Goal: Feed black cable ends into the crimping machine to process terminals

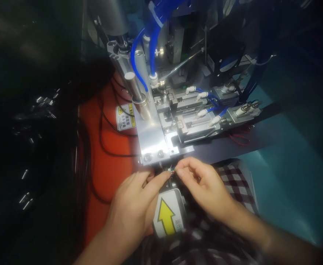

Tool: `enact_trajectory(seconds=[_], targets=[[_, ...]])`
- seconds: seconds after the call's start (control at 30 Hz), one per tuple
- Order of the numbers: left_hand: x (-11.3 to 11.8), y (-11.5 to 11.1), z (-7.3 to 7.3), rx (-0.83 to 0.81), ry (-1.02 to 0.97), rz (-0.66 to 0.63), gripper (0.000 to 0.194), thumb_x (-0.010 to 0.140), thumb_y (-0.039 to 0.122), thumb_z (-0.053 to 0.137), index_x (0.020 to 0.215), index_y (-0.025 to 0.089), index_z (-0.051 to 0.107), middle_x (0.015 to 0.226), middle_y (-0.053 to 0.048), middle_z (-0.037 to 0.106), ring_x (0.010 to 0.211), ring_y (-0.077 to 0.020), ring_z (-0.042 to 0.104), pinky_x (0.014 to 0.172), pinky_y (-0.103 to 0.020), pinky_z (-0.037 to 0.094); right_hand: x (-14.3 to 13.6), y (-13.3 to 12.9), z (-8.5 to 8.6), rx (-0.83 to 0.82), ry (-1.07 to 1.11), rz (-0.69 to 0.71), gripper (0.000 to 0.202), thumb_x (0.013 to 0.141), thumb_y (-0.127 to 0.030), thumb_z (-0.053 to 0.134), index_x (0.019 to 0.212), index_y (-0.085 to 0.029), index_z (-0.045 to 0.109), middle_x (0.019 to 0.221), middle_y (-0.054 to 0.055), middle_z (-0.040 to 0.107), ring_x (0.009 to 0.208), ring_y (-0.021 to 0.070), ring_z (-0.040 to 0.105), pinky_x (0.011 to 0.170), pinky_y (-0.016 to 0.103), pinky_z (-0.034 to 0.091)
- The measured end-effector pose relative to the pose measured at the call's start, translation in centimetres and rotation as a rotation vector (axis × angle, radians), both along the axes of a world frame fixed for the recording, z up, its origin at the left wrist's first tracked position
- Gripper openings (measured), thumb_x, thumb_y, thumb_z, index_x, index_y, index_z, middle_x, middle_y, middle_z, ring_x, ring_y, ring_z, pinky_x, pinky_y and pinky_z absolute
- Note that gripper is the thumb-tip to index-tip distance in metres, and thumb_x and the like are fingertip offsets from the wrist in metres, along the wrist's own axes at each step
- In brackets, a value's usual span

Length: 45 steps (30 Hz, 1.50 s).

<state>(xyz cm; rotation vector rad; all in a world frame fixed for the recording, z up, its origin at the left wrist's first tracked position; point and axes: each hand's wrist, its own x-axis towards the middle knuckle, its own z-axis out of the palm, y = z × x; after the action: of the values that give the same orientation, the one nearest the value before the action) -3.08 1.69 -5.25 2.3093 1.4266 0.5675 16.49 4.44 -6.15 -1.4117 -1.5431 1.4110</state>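
Thin coloured wires (173, 171) show between my two hands, just in front of the metal machine plate (153, 141). My left hand (136, 198) pinches one side of them between thumb and fingers. From the other side, my right hand (202, 182) has its thumb and forefinger closed on the wires' other end. The bunch is small, and its ends are partly hidden by my fingertips. Below the hands lies a white panel (160, 221) with a yellow arrow pointing away from me.
Pneumatic cylinders (200, 129) with white fittings stand behind and to the right. Blue air hoses (153, 48) run down to the machine near a metal post (135, 88). A warning label (125, 117) and black cables (103, 147) lie over the orange surface (106, 173) at left.
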Motion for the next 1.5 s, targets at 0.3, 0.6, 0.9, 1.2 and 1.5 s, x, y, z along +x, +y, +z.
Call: enact_trajectory(seconds=[0.3, 0.6, 0.9, 1.2, 1.5], targets=[[-0.19, -0.05, -0.19, -0.015, 0.01, -0.015, 0.047, 0.082, 0.009, 0.047, 0.126, 0.021, 0.057, 0.093, -0.007, 0.053, 0.079, -0.0195, 0.051, 0.064, -0.03, 0.044, -0.38, 0.44, 0.2, 0.088, -0.069, 0.012, 0.013, 0.091, -0.022, 0.049, 0.08, -0.019, 0.055, 0.063, -0.003, 0.052, 0.054, 0.0119, 0.047, 0.051, 0.025, 0.037], [-0.12, -0.09, -0.19, 0.019, 0.011, -0.011, 0.043, 0.084, 0.007, 0.046, 0.124, 0.02, 0.059, 0.091, -0.007, 0.054, 0.078, -0.0192, 0.053, 0.064, -0.029, 0.045, -0.33, 0.53, 0.08, 0.203, -0.106, 0.064, 0.012, 0.092, -0.019, 0.047, 0.081, -0.018, 0.053, 0.063, -0.003, 0.051, 0.055, 0.0119, 0.048, 0.054, 0.025, 0.035], [-0.06, -0.03, -0.21, 0.031, 0.006, -0.011, 0.041, 0.085, 0.006, 0.047, 0.122, 0.018, 0.06, 0.09, -0.007, 0.054, 0.078, -0.0193, 0.053, 0.064, -0.03, 0.046, -0.29, 0.51, 0.24, 0.154, -0.105, 0.054, 0.013, 0.092, -0.021, 0.048, 0.081, -0.019, 0.053, 0.063, -0.003, 0.05, 0.054, 0.0117, 0.046, 0.052, 0.025, 0.035], [-0.15, 0.01, -0.35, 0.019, -0.007, -0.015, 0.044, 0.083, 0.008, 0.047, 0.125, 0.019, 0.058, 0.092, -0.007, 0.053, 0.078, -0.0193, 0.052, 0.065, -0.03, 0.045, -0.35, 0.35, -0.25, -0.009, 0.04, 0.001, 0.016, 0.092, -0.027, 0.049, 0.079, -0.019, 0.053, 0.066, -0.003, 0.049, 0.058, 0.012, 0.046, 0.055, 0.025, 0.04], [-0.09, -0.01, -0.11, -0.001, 0.014, -0.004, 0.043, 0.085, 0.01, 0.046, 0.125, 0.021, 0.057, 0.091, -0.006, 0.053, 0.078, -0.0182, 0.053, 0.064, -0.029, 0.045, -0.55, 0.41, -0.04, -0.055, 0.026, -0.016, 0.015, 0.091, -0.027, 0.049, 0.079, -0.019, 0.053, 0.067, -0.002, 0.053, 0.059, 0.0129, 0.049, 0.055, 0.026, 0.04]])
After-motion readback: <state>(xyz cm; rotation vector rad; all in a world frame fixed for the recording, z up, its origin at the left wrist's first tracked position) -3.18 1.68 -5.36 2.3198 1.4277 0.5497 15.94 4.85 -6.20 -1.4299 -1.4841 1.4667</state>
